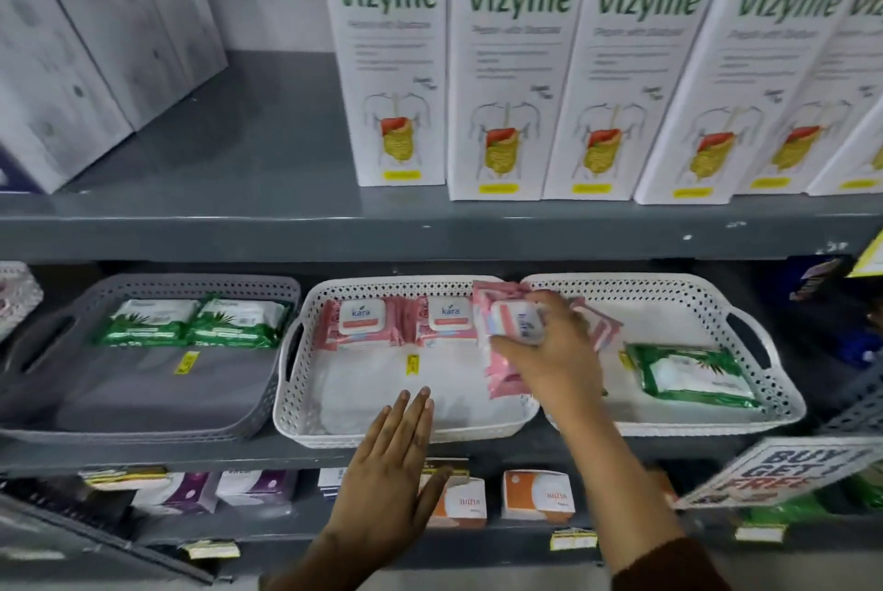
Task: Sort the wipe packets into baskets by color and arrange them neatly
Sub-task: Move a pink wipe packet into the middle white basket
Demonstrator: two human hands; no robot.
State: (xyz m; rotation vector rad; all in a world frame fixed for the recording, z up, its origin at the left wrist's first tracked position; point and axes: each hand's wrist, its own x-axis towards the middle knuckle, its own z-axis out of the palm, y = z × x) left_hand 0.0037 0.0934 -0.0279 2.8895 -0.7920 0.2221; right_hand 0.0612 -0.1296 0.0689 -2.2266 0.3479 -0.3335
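Observation:
Three baskets stand side by side on the middle shelf. The grey basket (43,380) on the left holds two green wipe packets (191,323) at its back. The middle white basket (306,413) holds two pink packets (396,323) along its back wall. My right hand (554,351) grips a pink packet (506,327), tilted upright over the rim between the middle basket and the right white basket (783,404). More pink packet edges show behind that hand. A green packet (693,375) lies in the right basket. My left hand (387,471) hovers flat and empty at the middle basket's front rim.
Tall white Vizyme boxes (521,79) line the upper shelf, with grey boxes (86,41) at its left. Small orange-and-white cartons (535,495) and purple packs (239,487) sit on the lower shelf. A "Buy 1 Get 1 Free" sign (783,471) sticks out at the right.

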